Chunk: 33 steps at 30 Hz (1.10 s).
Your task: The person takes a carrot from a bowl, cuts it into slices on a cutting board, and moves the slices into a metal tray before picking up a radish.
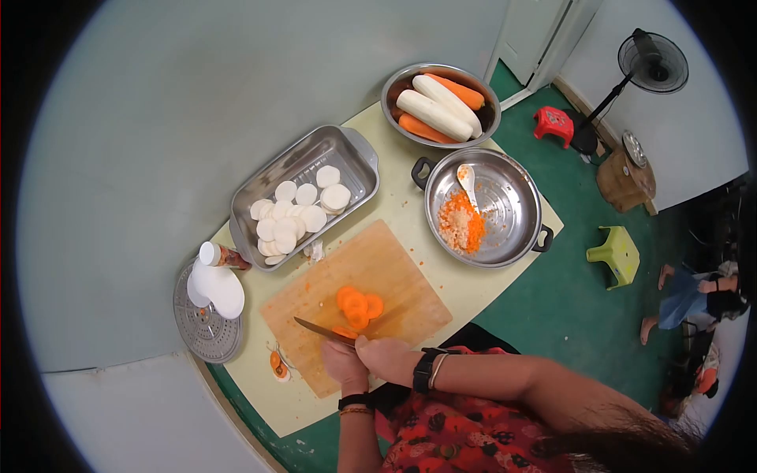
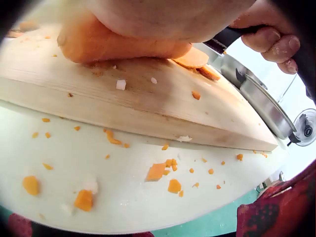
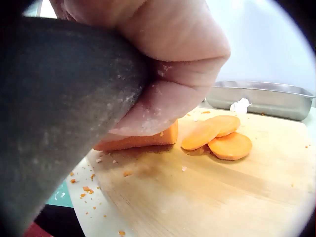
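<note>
My right hand point(image 1: 385, 357) grips the black handle of a kitchen knife point(image 1: 322, 329), its blade pointing left across the wooden cutting board point(image 1: 394, 264). My left hand point(image 1: 344, 364) holds down a peeled carrot point(image 2: 118, 45) lying on the board; in the head view the hand hides most of it. The carrot's cut end point(image 3: 172, 133) shows below the right-hand fingers in the right wrist view. Beside the blade lies a loose pile of round carrot slices point(image 1: 356, 304). The black handle fills the left of the right wrist view.
A steel tray point(image 1: 359, 162) holds white radish slices. Behind the board stand a pan point(image 1: 512, 205) with chopped carrot and a spoon, and a bowl point(image 1: 493, 118) of whole carrots and radishes. A seasoning bottle point(image 1: 225, 256) and grey perforated tray point(image 1: 206, 339) are at left. Scraps litter the table.
</note>
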{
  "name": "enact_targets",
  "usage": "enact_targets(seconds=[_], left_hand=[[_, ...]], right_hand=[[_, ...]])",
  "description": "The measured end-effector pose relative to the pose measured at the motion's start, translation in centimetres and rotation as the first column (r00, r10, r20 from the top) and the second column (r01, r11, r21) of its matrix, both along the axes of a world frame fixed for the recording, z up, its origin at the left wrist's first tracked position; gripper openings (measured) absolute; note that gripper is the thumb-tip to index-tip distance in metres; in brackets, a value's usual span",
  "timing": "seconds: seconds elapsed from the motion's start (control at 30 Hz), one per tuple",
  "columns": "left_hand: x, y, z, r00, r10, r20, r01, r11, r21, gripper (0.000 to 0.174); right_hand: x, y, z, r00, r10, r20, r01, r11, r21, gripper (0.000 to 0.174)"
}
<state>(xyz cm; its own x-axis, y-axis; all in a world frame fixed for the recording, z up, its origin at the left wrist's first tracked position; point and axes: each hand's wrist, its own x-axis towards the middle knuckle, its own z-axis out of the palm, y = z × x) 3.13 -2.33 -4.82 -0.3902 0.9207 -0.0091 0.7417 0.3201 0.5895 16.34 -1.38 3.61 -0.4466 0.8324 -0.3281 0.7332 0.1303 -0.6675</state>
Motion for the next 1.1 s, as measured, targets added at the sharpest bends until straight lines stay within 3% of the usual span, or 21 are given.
enact_targets(seconds=[0.2, 0.4, 0.6, 0.7, 0.8, 0.9, 1.0, 1.1], left_hand=[[0.2, 0.0, 0.1, 0.997, -0.007, -0.074, 0.005, 1.000, -0.017, 0.037], [-0.1, -0.1, -0.3, 1.000, 0.017, 0.003, -0.017, 0.998, -0.056, 0.038], [0.1, 0.3, 0.4, 0.998, 0.016, -0.066, -0.021, 0.997, -0.079, 0.038], [1.2, 0.2, 2.0, 1.000, 0.021, -0.015, -0.022, 1.000, -0.013, 0.037], [0.4, 0.1, 1.0, 0.999, 0.030, -0.045, -0.034, 0.996, -0.081, 0.037], [0.4, 0.0, 0.2, 0.999, 0.023, -0.026, -0.024, 0.999, -0.042, 0.038], [0.7, 0.2, 1.8, 0.996, 0.080, 0.032, -0.074, 0.985, -0.156, 0.037], [0.5, 0.3, 1.1, 0.996, 0.056, 0.069, -0.052, 0.997, -0.053, 0.043]], right_hand=[[1.3, -1.4, -0.4, 0.997, 0.029, -0.069, -0.023, 0.996, 0.084, 0.024], [0.7, -1.2, -0.8, 0.999, 0.008, -0.044, -0.005, 0.998, 0.064, 0.017], [-0.6, 0.6, -1.2, 1.000, -0.005, -0.019, 0.005, 1.000, -0.007, 0.015], [-0.2, -0.1, -2.4, 1.000, 0.003, -0.025, -0.001, 0.998, 0.064, 0.014], [0.5, -1.3, -2.7, 0.996, -0.004, -0.092, 0.015, 0.993, 0.121, 0.014], [1.3, -1.5, -1.8, 1.000, 0.020, 0.015, -0.019, 1.000, -0.025, 0.017], [1.3, -1.1, -1.6, 0.998, 0.009, -0.056, -0.009, 1.000, 0.003, 0.015], [0.9, -0.9, -2.7, 1.000, 0.008, 0.011, -0.008, 1.000, 0.024, 0.016]])
